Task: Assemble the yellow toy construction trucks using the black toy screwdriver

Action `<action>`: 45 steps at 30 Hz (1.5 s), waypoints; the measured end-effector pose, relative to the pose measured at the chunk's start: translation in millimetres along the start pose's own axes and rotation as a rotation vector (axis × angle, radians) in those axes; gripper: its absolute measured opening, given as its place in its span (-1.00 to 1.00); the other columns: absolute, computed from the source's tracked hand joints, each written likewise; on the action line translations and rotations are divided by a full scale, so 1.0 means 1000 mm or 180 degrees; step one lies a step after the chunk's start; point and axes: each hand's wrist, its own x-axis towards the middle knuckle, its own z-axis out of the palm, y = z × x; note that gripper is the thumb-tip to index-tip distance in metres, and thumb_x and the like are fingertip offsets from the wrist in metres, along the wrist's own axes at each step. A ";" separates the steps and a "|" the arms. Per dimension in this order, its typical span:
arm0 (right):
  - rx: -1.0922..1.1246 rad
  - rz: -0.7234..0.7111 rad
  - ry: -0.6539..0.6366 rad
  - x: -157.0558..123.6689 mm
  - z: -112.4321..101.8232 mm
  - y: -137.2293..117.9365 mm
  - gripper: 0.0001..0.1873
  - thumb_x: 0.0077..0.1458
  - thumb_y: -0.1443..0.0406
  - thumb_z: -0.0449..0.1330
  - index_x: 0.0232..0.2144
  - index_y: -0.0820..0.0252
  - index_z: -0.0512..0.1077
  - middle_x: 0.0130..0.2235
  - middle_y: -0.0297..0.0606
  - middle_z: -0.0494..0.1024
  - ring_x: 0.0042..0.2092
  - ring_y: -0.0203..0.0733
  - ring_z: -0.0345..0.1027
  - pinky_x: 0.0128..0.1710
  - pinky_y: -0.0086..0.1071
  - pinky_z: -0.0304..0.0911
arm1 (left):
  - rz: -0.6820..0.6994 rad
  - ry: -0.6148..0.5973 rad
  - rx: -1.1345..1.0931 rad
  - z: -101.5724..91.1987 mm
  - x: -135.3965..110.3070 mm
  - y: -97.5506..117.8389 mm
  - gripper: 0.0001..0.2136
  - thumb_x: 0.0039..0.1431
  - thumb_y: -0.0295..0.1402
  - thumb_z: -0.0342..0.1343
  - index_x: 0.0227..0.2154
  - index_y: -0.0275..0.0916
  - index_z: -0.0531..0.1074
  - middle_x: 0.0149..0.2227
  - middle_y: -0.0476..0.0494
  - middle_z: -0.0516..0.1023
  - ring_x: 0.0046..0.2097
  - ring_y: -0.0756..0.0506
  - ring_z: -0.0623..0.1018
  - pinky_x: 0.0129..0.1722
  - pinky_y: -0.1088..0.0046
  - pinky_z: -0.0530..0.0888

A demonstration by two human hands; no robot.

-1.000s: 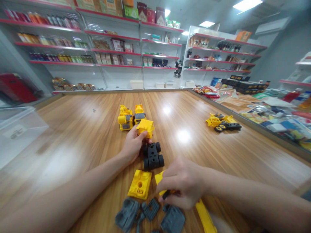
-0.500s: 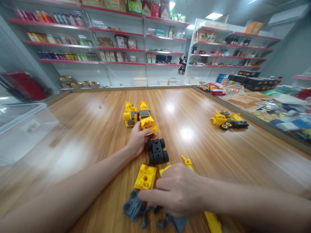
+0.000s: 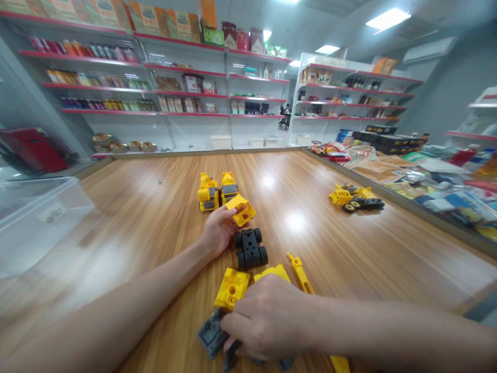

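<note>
**Handling the Loose Toy Parts**

Left of centre on the surface [image 3: 388, 269], a toy [image 3: 208, 192] stands beside a second toy [image 3: 229, 188]. Toward the near edge lies a grey part [image 3: 210, 335]. The left hand [image 3: 217, 228] has its fingers gripping the yellow part [image 3: 244, 213], in front of the second toy. A light grip is advisable, leaving most of the part uncovered.

The plate [image 3: 232, 290] lies just beyond the grey part, and the chassis [image 3: 251, 248] sits between the plate and the yellow part. The right hand [image 3: 267, 316] reaches down among the grey pieces; its fingertips are partly hidden, so whether they grip one cannot be told. Best practice: pinch a single piece by its edge and lift straight up, to avoid dragging the plate or the panel [image 3: 277, 272]. The boom [image 3: 301, 272] lies right of the panel. A truck [image 3: 356, 198] lies near the right edge.

Containers: a clear bin [image 3: 72, 204] is at the left edge; its contents, if any, cannot be made out. Past the far edge, a white bin [image 3: 221, 142] shows only its outside.
</note>
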 end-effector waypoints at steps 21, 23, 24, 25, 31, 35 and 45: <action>0.0270 0.0611 -0.0208 0.006 0.012 -0.002 -0.63 0.12 -0.02 0.13 -0.42 0.16 0.35 -0.46 -0.34 0.57 -0.47 -0.16 0.47 -0.61 -0.39 0.06 | 0.0141 0.0019 0.0119 -0.005 0.006 -0.007 -0.81 0.10 -0.32 0.25 -0.27 -0.32 0.49 -0.12 -0.24 0.58 -0.12 -0.15 0.60 -0.13 0.31 0.54; 0.0129 0.0735 -0.0233 0.015 0.013 -0.006 -0.63 0.12 -0.02 0.14 -0.37 0.17 0.34 -0.42 -0.31 0.58 -0.50 -0.15 0.46 -0.65 -0.40 0.04 | 0.0156 0.0026 0.0164 -0.006 0.006 -0.008 -0.80 0.10 -0.32 0.25 -0.26 -0.33 0.49 -0.11 -0.25 0.58 -0.12 -0.15 0.60 -0.12 0.30 0.54; 0.0076 0.0703 -0.0257 0.020 0.014 -0.008 -0.68 0.15 0.03 0.13 -0.36 0.17 0.33 -0.40 -0.30 0.59 -0.51 -0.15 0.45 -0.66 -0.41 0.04 | 0.0168 0.0024 0.0189 -0.006 0.006 -0.009 -0.80 0.10 -0.32 0.25 -0.26 -0.33 0.48 -0.11 -0.24 0.58 -0.12 -0.15 0.60 -0.12 0.29 0.54; 0.0046 0.0656 -0.0295 0.023 0.015 -0.010 -0.70 0.17 0.06 0.11 -0.39 0.17 0.32 -0.41 -0.30 0.58 -0.52 -0.16 0.43 -0.67 -0.42 0.02 | 0.0178 0.0020 0.0210 -0.006 0.007 -0.010 -0.80 0.10 -0.32 0.25 -0.26 -0.33 0.48 -0.10 -0.24 0.58 -0.11 -0.14 0.60 -0.12 0.30 0.54; -0.0002 0.0404 -0.0162 0.025 0.015 -0.008 -0.74 0.20 0.15 0.08 -0.45 0.18 0.32 -0.44 -0.33 0.55 -0.56 -0.22 0.37 -0.72 -0.40 -0.20 | 0.0147 0.0016 0.0327 -0.007 0.006 -0.011 -0.77 0.12 -0.32 0.23 -0.19 -0.31 0.48 -0.10 -0.24 0.57 -0.17 -0.10 0.60 -0.18 0.35 0.54; 0.0161 0.0490 -0.0096 0.019 0.007 0.002 -0.84 0.13 0.23 0.10 -0.40 0.21 0.36 -0.39 -0.31 0.57 -0.51 -0.25 0.38 -0.69 -0.39 -0.19 | 0.0014 -0.0107 0.0138 -0.008 0.003 -0.007 -0.74 0.09 -0.41 0.22 -0.14 -0.30 0.47 -0.16 -0.22 0.58 -0.29 -0.04 0.58 -0.27 0.40 0.52; 0.2566 0.2006 0.1301 0.003 -0.022 0.035 -0.85 -0.07 0.30 0.17 -0.39 0.25 0.47 -0.51 -0.36 0.48 -0.53 -0.38 0.25 -0.53 -0.53 0.13 | 0.0116 -0.0073 0.0249 -0.005 0.002 -0.006 -0.75 0.08 -0.39 0.22 -0.16 -0.34 0.50 -0.08 -0.26 0.54 -0.26 -0.05 0.55 -0.33 0.45 0.49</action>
